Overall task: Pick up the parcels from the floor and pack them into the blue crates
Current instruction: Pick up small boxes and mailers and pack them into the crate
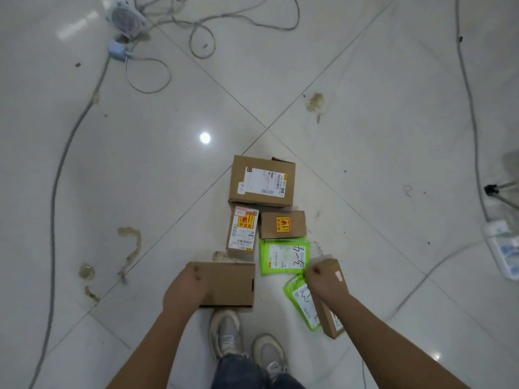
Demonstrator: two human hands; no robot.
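Floor [365,122]: glossy pale tiles, dark grout lines crossing diagonally, brownish stains at left and far right of centre. Large labelled carton [261,181] lying farthest. Nearer, side by side: tall labelled box [242,233] at left, small box with yellow sticker [282,224] at right. Green mailer [285,256] flat, just near of small box. Grey cables [60,169] trailing along left side and far edge; white power strip [502,248] at right edge. Two grey shoes [226,332] standing at near centre.
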